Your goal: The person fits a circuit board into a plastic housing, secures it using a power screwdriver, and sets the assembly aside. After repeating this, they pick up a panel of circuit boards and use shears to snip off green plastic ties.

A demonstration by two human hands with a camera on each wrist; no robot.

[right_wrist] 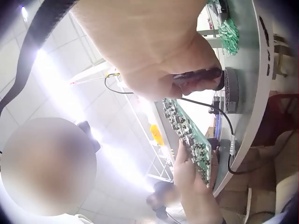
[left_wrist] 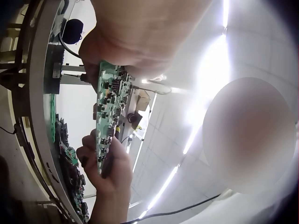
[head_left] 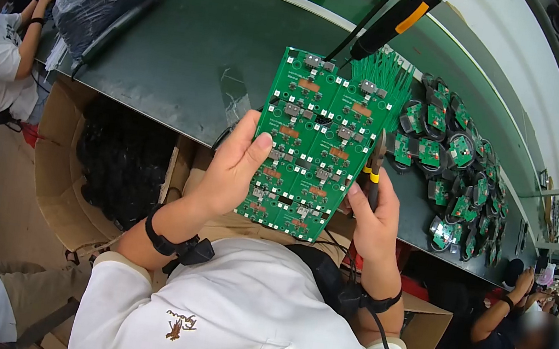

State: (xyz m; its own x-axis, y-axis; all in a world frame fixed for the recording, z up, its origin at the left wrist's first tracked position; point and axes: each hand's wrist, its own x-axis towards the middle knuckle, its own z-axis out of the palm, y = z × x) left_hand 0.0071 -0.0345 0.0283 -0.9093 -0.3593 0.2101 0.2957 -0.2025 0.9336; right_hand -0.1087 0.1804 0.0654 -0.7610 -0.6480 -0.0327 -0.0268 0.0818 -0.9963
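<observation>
A green panel of several joined circuit boards (head_left: 310,132) is held up in front of the white shirt, above the bench's front edge. My left hand (head_left: 231,171) grips its left edge, thumb on the component face. At the opposite edge, my right hand (head_left: 378,227) holds a pair of cutting pliers (head_left: 377,161) with yellow bands, its thumb close against the panel. The plier tips point up beside the panel's right edge. In the left wrist view the panel (left_wrist: 111,109) appears nearly edge-on. A dark handle (right_wrist: 198,75) shows within the right fingers in the right wrist view.
Green strips (head_left: 388,75) lie behind the panel, under a hanging electric screwdriver (head_left: 397,23). Round black housings with green boards (head_left: 457,156) are heaped on the right. A cardboard box (head_left: 56,164) of black parts stands below the bench. Other people sit at both sides.
</observation>
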